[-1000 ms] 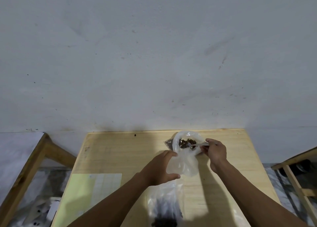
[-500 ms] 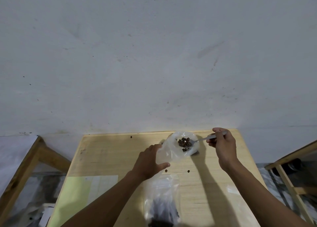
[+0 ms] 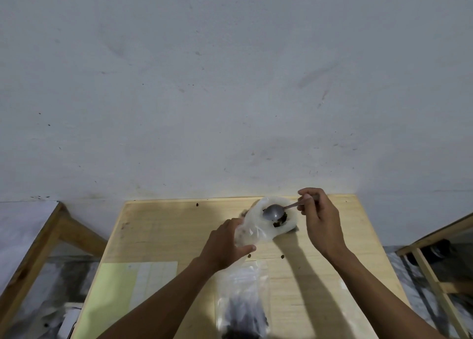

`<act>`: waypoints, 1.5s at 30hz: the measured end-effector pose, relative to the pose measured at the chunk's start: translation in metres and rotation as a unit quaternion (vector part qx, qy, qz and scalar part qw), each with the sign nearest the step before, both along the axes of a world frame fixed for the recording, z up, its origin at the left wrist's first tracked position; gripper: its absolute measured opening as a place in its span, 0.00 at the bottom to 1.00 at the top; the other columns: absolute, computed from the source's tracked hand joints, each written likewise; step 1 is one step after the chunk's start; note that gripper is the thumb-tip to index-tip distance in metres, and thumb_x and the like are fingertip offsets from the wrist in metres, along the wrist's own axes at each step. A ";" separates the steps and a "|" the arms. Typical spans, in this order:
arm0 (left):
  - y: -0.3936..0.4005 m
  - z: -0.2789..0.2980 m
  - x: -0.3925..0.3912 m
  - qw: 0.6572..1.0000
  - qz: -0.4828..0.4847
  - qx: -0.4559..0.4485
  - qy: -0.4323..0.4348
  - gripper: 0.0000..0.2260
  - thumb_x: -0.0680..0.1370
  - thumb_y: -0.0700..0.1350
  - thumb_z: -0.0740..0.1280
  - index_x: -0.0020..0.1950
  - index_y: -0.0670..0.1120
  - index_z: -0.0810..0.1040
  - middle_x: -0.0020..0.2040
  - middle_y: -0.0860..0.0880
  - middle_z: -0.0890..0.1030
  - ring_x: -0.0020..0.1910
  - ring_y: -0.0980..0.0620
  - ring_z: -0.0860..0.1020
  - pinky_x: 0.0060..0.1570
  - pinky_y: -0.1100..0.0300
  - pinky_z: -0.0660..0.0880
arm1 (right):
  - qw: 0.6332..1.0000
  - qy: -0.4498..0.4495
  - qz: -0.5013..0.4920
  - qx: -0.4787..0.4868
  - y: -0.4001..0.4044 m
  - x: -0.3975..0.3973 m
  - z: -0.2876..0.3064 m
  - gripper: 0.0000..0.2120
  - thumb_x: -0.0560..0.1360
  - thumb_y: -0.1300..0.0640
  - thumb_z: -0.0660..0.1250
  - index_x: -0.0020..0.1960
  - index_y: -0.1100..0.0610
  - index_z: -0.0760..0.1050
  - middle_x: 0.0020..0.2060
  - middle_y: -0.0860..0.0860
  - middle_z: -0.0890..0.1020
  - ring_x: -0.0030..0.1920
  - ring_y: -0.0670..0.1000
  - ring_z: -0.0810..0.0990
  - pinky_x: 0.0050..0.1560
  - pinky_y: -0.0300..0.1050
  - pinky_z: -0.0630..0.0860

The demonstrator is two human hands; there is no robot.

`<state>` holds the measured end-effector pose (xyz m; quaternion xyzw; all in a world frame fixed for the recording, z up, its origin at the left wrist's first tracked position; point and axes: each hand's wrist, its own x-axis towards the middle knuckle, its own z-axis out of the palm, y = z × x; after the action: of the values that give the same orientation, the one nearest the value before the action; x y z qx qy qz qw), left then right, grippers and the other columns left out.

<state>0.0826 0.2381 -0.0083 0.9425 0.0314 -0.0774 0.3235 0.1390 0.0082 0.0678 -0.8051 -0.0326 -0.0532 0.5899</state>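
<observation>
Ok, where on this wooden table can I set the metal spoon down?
Barest: the far left of the wooden table, between its back edge, the yellow-green paper sheet and the left hand. A narrower strip lies right of the right hand. Crowded middle: clear plastic bag, grey metal spoon, dark-filled clear pouch.

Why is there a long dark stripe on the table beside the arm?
Head view: it is the shadow of the right hand, gripping the grey metal spoon, and its arm on the pale wooden table; head view: the clear plastic bag the left hand holds looks hazy.
</observation>
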 end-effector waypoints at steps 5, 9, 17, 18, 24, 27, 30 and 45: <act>0.002 -0.009 0.000 0.999 -0.043 -0.003 -0.004 0.33 0.67 0.64 0.74 0.66 0.52 0.69 0.65 0.57 0.72 0.61 0.55 0.72 0.62 0.53 0.70 | 0.990 0.066 -0.120 0.038 -0.008 0.007 -0.037 0.10 0.82 0.59 0.56 0.55 0.54 0.76 0.42 0.51 0.82 0.46 0.55 0.82 0.47 0.44 0.74; -0.006 -0.011 0.008 0.991 -0.123 -0.025 -0.036 0.35 0.66 0.67 0.72 0.68 0.50 0.71 0.74 0.57 0.66 0.71 0.55 0.67 0.68 0.52 0.67 | 0.983 0.123 -0.131 0.043 0.005 0.008 -0.060 0.10 0.82 0.59 0.56 0.55 0.55 0.77 0.44 0.54 0.83 0.46 0.54 0.83 0.45 0.43 0.75; -0.016 -0.016 0.027 0.975 -0.221 -0.010 -0.006 0.34 0.68 0.63 0.74 0.69 0.51 0.69 0.78 0.49 0.60 0.76 0.51 0.60 0.71 0.52 0.64 | 0.973 0.166 -0.138 0.085 0.025 0.015 -0.081 0.11 0.83 0.59 0.57 0.57 0.57 0.78 0.47 0.52 0.83 0.47 0.49 0.84 0.52 0.47 0.77; -0.016 -0.017 0.028 0.974 -0.224 -0.018 -0.010 0.34 0.69 0.61 0.75 0.69 0.49 0.69 0.78 0.48 0.59 0.76 0.51 0.60 0.71 0.55 0.64 | 0.974 0.169 -0.131 0.079 0.025 0.015 -0.083 0.11 0.83 0.59 0.57 0.56 0.57 0.78 0.45 0.52 0.82 0.45 0.50 0.83 0.51 0.47 0.77; -0.013 -0.023 0.023 0.968 -0.237 -0.016 -0.076 0.33 0.70 0.59 0.74 0.69 0.44 0.70 0.78 0.49 0.57 0.75 0.51 0.63 0.67 0.55 0.70 | 0.973 0.218 -0.061 0.050 0.023 0.014 -0.093 0.10 0.81 0.61 0.61 0.52 0.58 0.81 0.45 0.52 0.84 0.50 0.53 0.81 0.56 0.51 0.77; -0.011 -0.026 0.020 0.962 -0.255 -0.005 -0.099 0.33 0.71 0.60 0.73 0.69 0.43 0.71 0.78 0.48 0.57 0.74 0.49 0.65 0.65 0.53 0.73 | 0.960 0.268 -0.053 0.055 0.024 0.017 -0.095 0.09 0.81 0.61 0.62 0.51 0.57 0.82 0.47 0.54 0.85 0.49 0.55 0.82 0.54 0.51 0.78; -0.009 -0.027 0.017 0.957 -0.271 -0.005 -0.103 0.33 0.71 0.60 0.72 0.69 0.44 0.70 0.79 0.48 0.56 0.72 0.48 0.67 0.63 0.54 0.74 | 0.936 0.328 -0.074 0.106 0.027 0.021 -0.091 0.10 0.80 0.64 0.62 0.50 0.58 0.82 0.45 0.56 0.84 0.44 0.55 0.82 0.51 0.50 0.79; 0.001 -0.013 0.008 0.976 -0.186 -0.013 -0.114 0.33 0.69 0.63 0.73 0.67 0.47 0.73 0.65 0.51 0.76 0.61 0.53 0.76 0.62 0.55 0.72 | 0.908 0.372 -0.103 0.164 0.001 0.014 -0.073 0.12 0.81 0.63 0.57 0.53 0.61 0.80 0.40 0.57 0.83 0.34 0.51 0.76 0.33 0.43 0.65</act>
<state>0.0902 0.2389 -0.0216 0.9303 -0.1825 -0.0282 0.3171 0.1530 0.0090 -0.0050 -0.6570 0.2817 0.1849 0.6744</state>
